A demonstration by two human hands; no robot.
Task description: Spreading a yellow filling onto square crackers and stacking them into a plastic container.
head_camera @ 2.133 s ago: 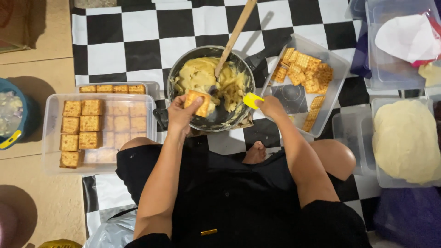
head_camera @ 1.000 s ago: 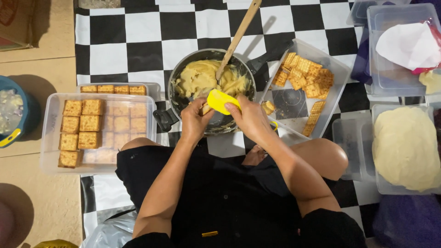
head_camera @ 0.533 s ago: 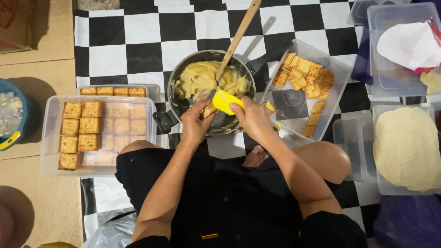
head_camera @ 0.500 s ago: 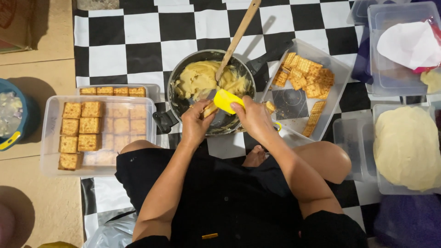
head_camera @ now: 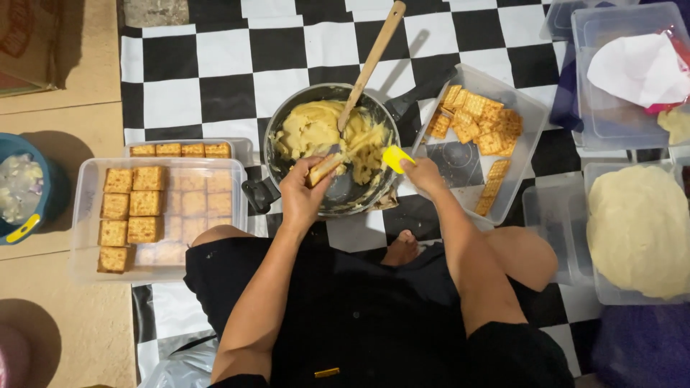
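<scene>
The left hand (head_camera: 305, 197) is pinched on a cracker (head_camera: 325, 169), holding it tilted over the near rim of the pan (head_camera: 287, 122) where yellow filling (head_camera: 316, 129) is heaped. The right hand (head_camera: 424, 174) is closed round a yellow spatula (head_camera: 395, 158) just past the pan's right edge, its blade close to the cracker but, as far as I can see, not touching it. The risk I'd watch is the cracker itself — thin and held only by its edges, it looks likely to snap if the spatula presses hard while spreading. The filling looks thick; a heavy dab could slide off onto the checkered mat (head_camera: 215, 72) or onto the person's lap. A wooden spoon (head_camera: 370, 65) leans loose in the pan, handle sticking out far — a knock from either wrist could tip it out. The tray of filled crackers (head_camera: 93, 223) sits to the left, the box of plain crackers (head_camera: 532, 122) to the right, near enough for an elbow to catch.
</scene>
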